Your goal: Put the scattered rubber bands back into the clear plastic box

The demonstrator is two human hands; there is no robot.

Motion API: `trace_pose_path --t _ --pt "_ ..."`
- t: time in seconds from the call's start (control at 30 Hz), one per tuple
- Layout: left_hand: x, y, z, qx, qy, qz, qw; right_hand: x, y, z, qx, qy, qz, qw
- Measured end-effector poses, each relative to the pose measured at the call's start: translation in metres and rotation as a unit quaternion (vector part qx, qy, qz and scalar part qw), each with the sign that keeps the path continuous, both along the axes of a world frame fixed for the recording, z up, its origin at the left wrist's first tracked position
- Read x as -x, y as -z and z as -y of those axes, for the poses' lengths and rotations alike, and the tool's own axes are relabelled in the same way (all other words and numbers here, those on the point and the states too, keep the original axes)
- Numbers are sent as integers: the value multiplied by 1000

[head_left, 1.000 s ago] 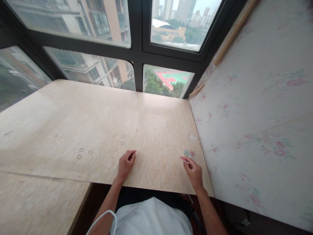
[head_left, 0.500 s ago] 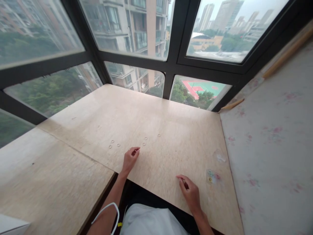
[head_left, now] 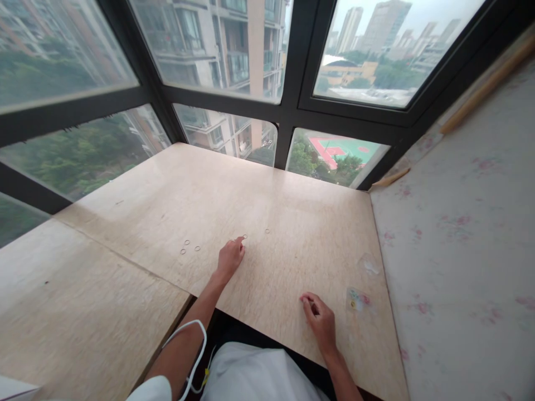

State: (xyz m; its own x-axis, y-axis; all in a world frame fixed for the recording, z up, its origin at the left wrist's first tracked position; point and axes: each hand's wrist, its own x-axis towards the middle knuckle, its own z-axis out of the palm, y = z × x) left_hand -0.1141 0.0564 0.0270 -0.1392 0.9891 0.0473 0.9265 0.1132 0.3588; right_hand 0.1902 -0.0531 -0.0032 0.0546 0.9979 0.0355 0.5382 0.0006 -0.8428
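Note:
My left hand is over the table with its index finger stretched toward a thin ring; the fingertip is at or touching it. Its thumb sits a little apart below, and the other fingers are curled. To its left lie three more small thin rings, and a single ring rests to its right. My right hand hovers near the table's front edge, thumb and index fingertips pressed together; what they hold, if anything, is too small to make out.
Right of my right hand lies a small clear plastic packet with coloured pieces, and a clear plastic scrap behind it. The pale table meets dark-framed windows and a flowered wall. A white cable loops by my left forearm.
My left hand has moved forward and slightly right, reaching the pair of rings and covering the nearer one. My right hand has hardly moved. The view has shifted slightly.

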Motion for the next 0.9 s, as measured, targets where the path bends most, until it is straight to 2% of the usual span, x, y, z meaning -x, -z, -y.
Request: trace_pose_path --t 0.17,0.4,0.5,0.57,0.67,0.77,0.9 --pt "1 -5 -11 48 9 12 999 -3 1 -1 25 15 -35 999" --pt "1 -13 -10 58 25 51 997 -3 1 -2 33 36 -76 996" --pt "-8 -16 -4 41 39 175 983 -2 1 -3 38 34 -86 995" --pt "-17 -18 1 30 23 326 944 -2 0 -3 40 34 -94 994" --pt "-37 -23 9 38 -18 501 864 -2 -1 -3 38 33 -103 993" --pt "-59 -28 16 34 -30 590 806 -3 -1 -3 30 32 -99 994" --pt "-87 -37 22 27 -28 648 761 -4 0 -4 22 27 -92 995"
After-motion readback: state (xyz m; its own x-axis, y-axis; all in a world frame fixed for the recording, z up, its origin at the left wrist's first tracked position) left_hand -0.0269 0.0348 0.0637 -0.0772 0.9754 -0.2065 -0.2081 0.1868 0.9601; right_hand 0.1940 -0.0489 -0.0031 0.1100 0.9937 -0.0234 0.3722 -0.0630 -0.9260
